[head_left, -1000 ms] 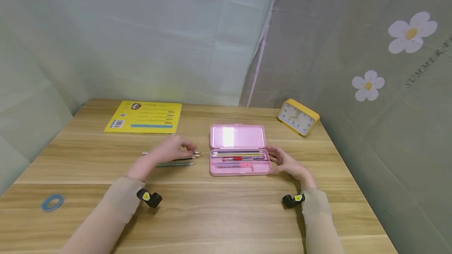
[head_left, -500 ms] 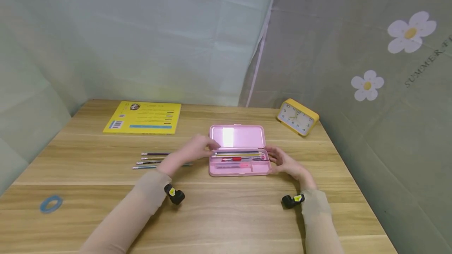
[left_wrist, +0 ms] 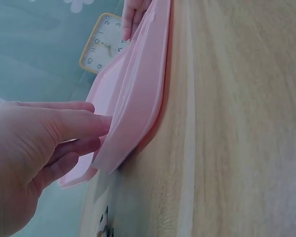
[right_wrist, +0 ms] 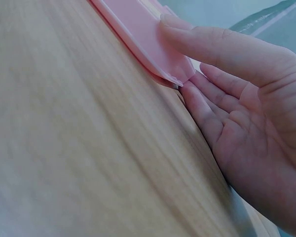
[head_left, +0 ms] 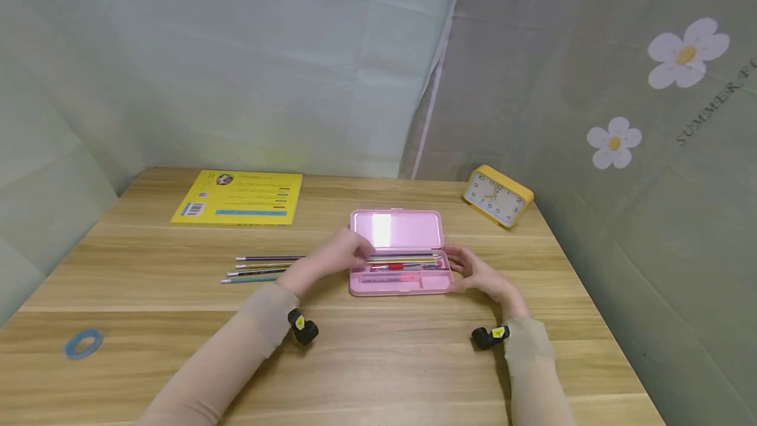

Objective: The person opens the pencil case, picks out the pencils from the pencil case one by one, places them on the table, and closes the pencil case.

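Observation:
A pink pencil case lies on the table with its lid folded back. Inside rest pencils, a red-and-clear pen and a slim pink translucent item. My left hand reaches over the case's left end, fingers bent down at the pencils' ends; I cannot tell whether it pinches one. In the left wrist view, the index fingertip meets the case wall. My right hand holds the right end, thumb on the front wall and fingers behind the corner. Several loose pencils lie left, partly under my left forearm.
A yellow book lies at the back left of the wooden table. A yellow alarm clock stands at the back right. A blue ring lies at the front left. Curtains hang behind.
My left hand has moved right from the loose pencils to the case's left end, then slightly farther in. The right hand stays on the case, which has not moved.

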`<state>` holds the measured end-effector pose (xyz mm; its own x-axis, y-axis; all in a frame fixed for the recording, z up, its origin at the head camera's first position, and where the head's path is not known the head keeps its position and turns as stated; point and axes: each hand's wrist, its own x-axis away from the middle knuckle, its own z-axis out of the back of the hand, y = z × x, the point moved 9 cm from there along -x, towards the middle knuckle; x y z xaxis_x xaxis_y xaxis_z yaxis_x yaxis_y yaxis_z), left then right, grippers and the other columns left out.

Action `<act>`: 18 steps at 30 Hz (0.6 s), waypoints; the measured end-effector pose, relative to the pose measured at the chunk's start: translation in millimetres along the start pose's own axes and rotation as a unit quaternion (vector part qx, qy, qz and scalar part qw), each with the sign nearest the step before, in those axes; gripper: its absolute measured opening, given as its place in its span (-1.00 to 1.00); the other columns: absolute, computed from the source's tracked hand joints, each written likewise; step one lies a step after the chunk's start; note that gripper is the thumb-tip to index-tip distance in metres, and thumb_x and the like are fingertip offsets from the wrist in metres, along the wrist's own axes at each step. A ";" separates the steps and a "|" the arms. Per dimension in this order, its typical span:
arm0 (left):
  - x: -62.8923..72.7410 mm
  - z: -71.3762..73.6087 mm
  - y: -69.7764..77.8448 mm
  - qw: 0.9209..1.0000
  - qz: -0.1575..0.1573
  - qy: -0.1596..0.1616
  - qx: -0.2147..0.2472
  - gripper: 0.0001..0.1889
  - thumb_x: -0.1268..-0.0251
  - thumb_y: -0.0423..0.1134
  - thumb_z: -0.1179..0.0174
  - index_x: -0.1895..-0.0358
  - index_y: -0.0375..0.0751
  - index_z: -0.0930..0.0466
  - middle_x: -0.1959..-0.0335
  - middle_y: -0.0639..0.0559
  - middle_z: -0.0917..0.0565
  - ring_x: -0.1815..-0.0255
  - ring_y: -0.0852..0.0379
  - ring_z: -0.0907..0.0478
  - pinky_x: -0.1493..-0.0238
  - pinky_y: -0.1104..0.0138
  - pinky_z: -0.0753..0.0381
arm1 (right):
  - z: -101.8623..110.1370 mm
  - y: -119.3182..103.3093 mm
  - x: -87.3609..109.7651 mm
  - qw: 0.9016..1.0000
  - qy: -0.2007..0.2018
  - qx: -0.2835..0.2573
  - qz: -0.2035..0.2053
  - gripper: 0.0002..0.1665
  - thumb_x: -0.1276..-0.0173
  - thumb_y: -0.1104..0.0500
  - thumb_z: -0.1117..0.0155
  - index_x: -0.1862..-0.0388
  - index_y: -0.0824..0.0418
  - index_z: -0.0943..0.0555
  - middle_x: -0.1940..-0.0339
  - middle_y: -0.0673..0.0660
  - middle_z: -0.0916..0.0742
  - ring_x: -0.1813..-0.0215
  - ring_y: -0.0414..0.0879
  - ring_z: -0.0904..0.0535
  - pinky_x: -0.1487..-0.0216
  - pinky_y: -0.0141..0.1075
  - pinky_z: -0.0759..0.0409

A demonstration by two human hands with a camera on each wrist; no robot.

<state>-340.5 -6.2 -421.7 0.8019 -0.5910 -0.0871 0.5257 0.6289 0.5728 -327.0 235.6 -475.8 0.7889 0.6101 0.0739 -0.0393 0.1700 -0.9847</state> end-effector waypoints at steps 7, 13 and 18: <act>-1.7 -2.9 2.2 1.000 0.000 0.000 -0.013 -0.76 -0.07 -0.47 -0.36 0.13 -0.31 -0.73 0.24 -0.10 -0.77 0.22 0.08 -0.68 0.06 0.28 -0.69 | 0.8 2.0 -0.8 1.000 0.004 -0.007 -0.003 0.10 -0.09 0.47 -0.37 -0.50 0.45 0.06 -0.54 0.46 -0.07 -0.53 0.41 0.00 -0.27 -0.54 -0.40; -3.2 -8.3 -3.4 0.999 0.035 -0.007 -0.004 -0.76 -0.14 -0.46 -0.34 0.10 -0.24 -0.74 0.24 -0.03 -0.77 0.20 0.13 -0.68 0.04 0.29 -0.69 | -0.2 1.9 -1.5 1.000 0.000 -0.008 0.001 0.10 -0.08 0.47 -0.37 -0.50 0.47 0.06 -0.54 0.47 -0.07 -0.52 0.41 0.01 -0.28 -0.53 -0.40; -4.9 -10.5 -5.5 0.999 0.043 -0.003 -0.009 -0.77 -0.13 -0.46 -0.34 0.12 -0.23 -0.75 0.25 -0.02 -0.76 0.19 0.13 -0.68 0.06 0.30 -0.69 | 0.6 3.0 -2.0 1.000 0.002 -0.007 0.000 0.10 -0.08 0.47 -0.37 -0.50 0.46 0.06 -0.54 0.46 -0.08 -0.53 0.41 0.01 -0.27 -0.56 -0.39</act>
<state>-344.3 -1.4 -433.0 0.8426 -0.5374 -0.0340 0.4601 0.6858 0.5638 -329.0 235.4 -478.8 0.7914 0.6071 0.0724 -0.0312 0.1583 -0.9869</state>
